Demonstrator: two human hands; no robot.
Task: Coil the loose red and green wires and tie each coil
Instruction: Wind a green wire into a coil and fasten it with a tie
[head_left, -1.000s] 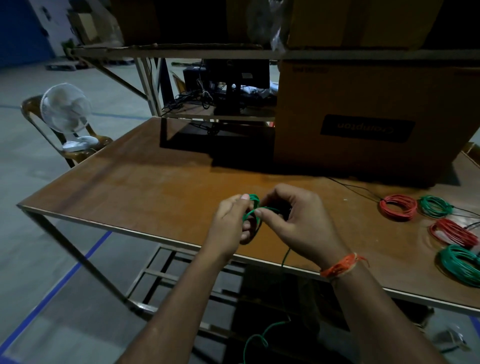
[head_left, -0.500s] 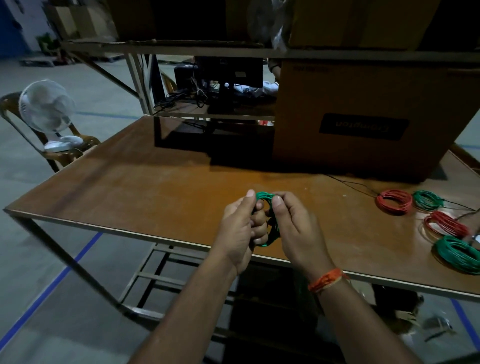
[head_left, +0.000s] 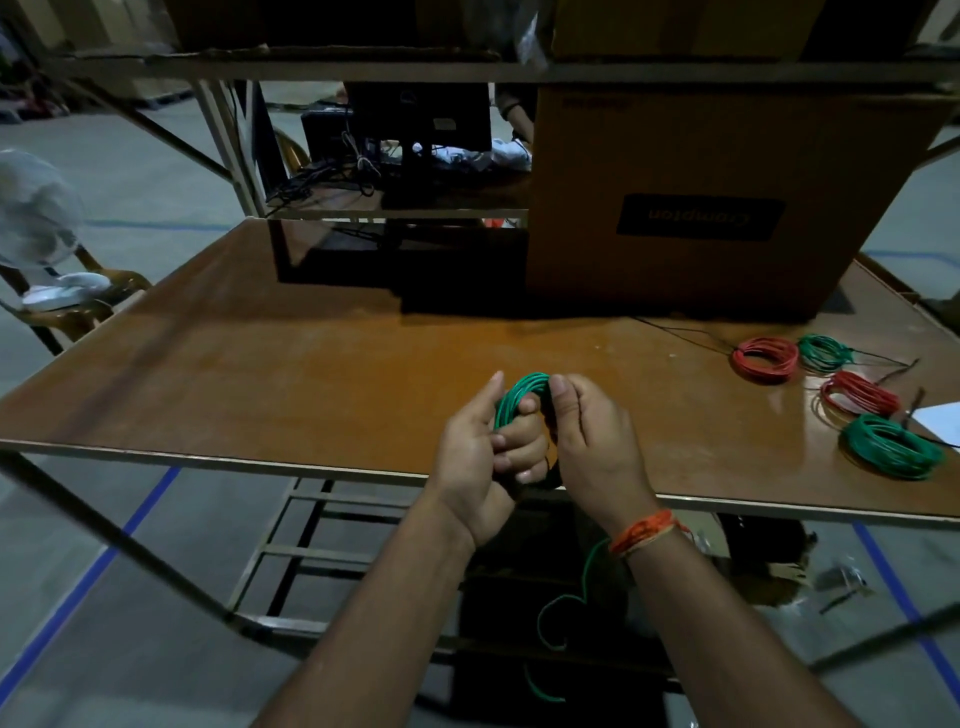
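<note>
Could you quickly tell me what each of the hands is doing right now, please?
Left hand: fingers curled through the small coil of green insulated wire, gripping it.
Right hand: thumb and fingers pinching the same coil.

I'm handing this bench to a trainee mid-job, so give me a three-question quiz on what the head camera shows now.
1. True or false: both hands grip the green wire coil.
2. How many finished wire coils lie on the brown wooden table? A) two B) four C) six
3. Where does the loose green wire tail hang?

Key: 1 true: left hand, right hand. 2 B. 3 Below the table edge, under the right wrist.
</note>
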